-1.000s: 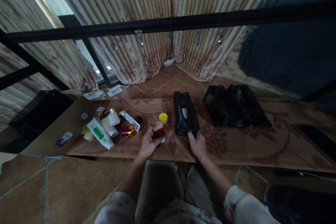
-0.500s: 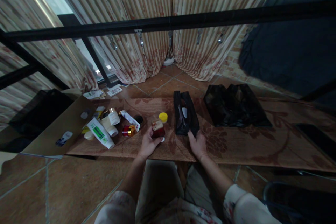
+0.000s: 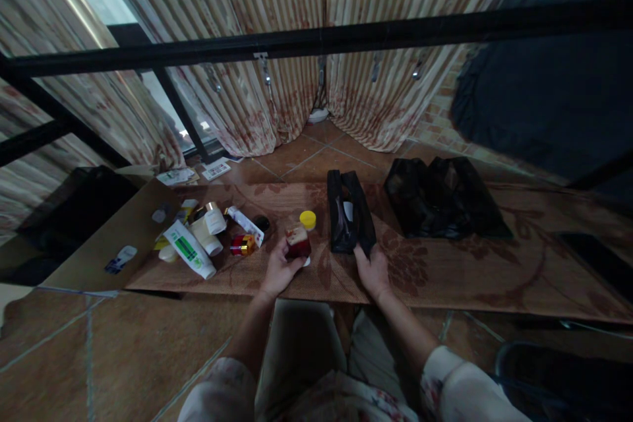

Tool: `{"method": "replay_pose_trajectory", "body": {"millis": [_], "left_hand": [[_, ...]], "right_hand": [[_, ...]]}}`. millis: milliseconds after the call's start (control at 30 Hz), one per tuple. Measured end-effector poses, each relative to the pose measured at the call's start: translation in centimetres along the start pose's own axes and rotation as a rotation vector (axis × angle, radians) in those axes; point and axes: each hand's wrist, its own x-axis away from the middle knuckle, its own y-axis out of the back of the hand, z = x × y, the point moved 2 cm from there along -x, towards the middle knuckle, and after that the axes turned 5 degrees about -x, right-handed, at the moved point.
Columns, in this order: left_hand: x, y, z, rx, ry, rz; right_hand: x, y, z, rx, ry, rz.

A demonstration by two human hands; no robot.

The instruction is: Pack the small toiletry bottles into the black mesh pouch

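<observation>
My left hand (image 3: 279,271) is closed around a small clear jar (image 3: 299,244) with dark red contents, low over the cloth-covered bench. A bit of something white shows under the jar. Just beyond it lies a round yellow lid (image 3: 307,219). My right hand (image 3: 371,270) pinches the near end of a black pouch (image 3: 364,211), which stands lengthwise with its top parted. Inside the pouch a pale label (image 3: 348,211) is visible; the rest of its inside is too dark to make out.
To the left lie a white-and-green tube (image 3: 190,250), a red-and-gold jar (image 3: 242,245) and several other tubes and bottles, beside a cardboard box (image 3: 99,244). A black plastic bag (image 3: 445,201) and a dark flat object (image 3: 596,260) are on the right. A black metal bar (image 3: 316,41) crosses above.
</observation>
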Motion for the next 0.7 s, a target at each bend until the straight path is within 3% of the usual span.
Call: {"method": "replay_pose_trajectory", "body": {"millis": [700], "left_hand": [[0.07, -0.01, -0.13, -0.008, 0.005, 0.012]], "right_hand": [[0.02, 0.13, 0.19, 0.011, 0.01, -0.005]]}}
